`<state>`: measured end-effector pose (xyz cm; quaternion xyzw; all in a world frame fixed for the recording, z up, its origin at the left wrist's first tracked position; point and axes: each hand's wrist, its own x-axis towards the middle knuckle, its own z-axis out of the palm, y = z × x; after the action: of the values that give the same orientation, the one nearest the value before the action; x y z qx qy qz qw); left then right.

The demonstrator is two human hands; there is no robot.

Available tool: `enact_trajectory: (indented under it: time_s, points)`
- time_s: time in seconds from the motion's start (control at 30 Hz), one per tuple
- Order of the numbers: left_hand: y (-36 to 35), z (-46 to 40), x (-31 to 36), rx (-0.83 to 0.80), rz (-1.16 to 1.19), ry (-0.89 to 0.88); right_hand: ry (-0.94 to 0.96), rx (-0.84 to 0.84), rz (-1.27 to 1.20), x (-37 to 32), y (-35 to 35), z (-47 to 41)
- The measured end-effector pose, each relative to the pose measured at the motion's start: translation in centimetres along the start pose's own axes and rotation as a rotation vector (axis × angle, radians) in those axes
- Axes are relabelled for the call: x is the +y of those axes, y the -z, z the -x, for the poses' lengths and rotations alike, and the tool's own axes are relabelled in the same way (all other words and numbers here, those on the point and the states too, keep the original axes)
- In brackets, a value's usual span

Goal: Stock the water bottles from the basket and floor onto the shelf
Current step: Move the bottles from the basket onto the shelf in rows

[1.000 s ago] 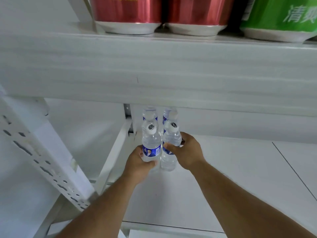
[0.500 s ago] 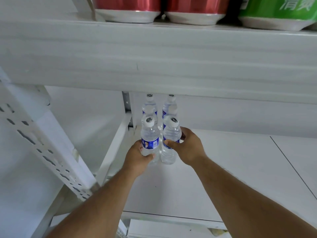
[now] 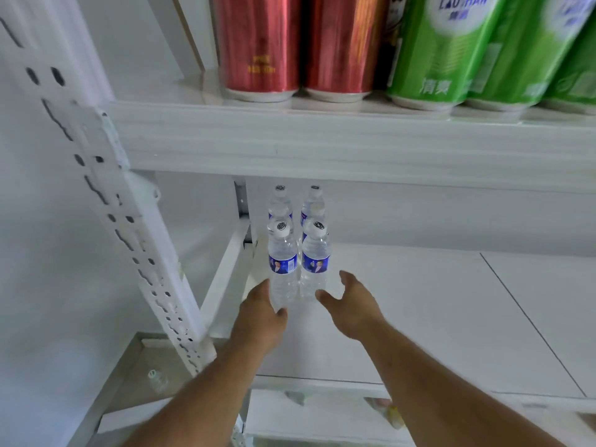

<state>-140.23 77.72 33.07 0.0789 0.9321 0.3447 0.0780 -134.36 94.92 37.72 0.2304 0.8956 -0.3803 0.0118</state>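
The white shelf (image 3: 419,317) fills most of the view, its board running from the centre out toward 3 o'clock, with a seam line crossing it on the right. Above it, from 9 o'clock to 3 o'clock, runs the thick front edge of the upper shelf (image 3: 322,150). On that upper board stand two red cans (image 3: 261,43) at 12 o'clock and green cans (image 3: 445,46) toward 1 and 2 o'clock. A perforated white upright (image 3: 106,195) slants down from 10 o'clock to 7 o'clock.

The water bottles (image 3: 298,240) stand upright at the shelf's left rear corner, just above the centre of the view, in two rows running back toward the wall, three deep as far as can be seen. The front left bottle (image 3: 282,262) and front right bottle (image 3: 315,261) stand just beside each other, each with a white cap and a blue label.

The left hand (image 3: 261,314) sits at the base of the front left bottle, its grip loosened, fingers relaxed and thumb by the bottle's foot; whether it touches is hard to tell. The right hand (image 3: 351,304) is just right of the front right bottle, grip spread wide, fingers and thumb apart and holding nothing.

At 7 o'clock, low on the floor (image 3: 135,375), a blurred clear bottle (image 3: 158,380) lies.
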Motion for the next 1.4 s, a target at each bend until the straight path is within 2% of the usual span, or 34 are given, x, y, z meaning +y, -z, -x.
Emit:
enact_trajectory:
  time_s: [0.1, 0.2, 0.43, 0.8, 0.97, 1.1, 1.4]
  points:
    - [0.6, 2.6, 0.2, -0.09, -0.284, -0.095, 0.069, -0.072, 0.221, 0.3, -0.8, 3.4]
    - [1.5, 5.1, 0.5, -0.147, -0.467, -0.154, 0.119, -0.113, 0.4, 1.0, -1.9, 6.1]
    - [1.6, 12.3, -0.7, -0.205, -0.535, -0.162, 0.21, -0.17, 0.631, 3.2, -3.3, 12.8]
    - [-2.4, 24.9, 0.1, -0.21, -0.544, -0.09, 0.251, -0.181, 0.574, 11.1, -2.5, 22.6]
    - [-6.4, 30.7, -2.6, -0.34, -0.558, 0.003, 0.132, -0.335, 0.493, 17.8, -4.0, 26.9]
    - [-8.4, 33.5, -4.5, -0.433, -0.55, 0.063, 0.038, -0.393, 0.482, 21.5, -4.5, 29.2]
    - [-9.7, 34.4, -9.1, -0.526, -0.431, 0.164, -0.154, -0.453, 0.456, 23.3, -7.9, 30.6]
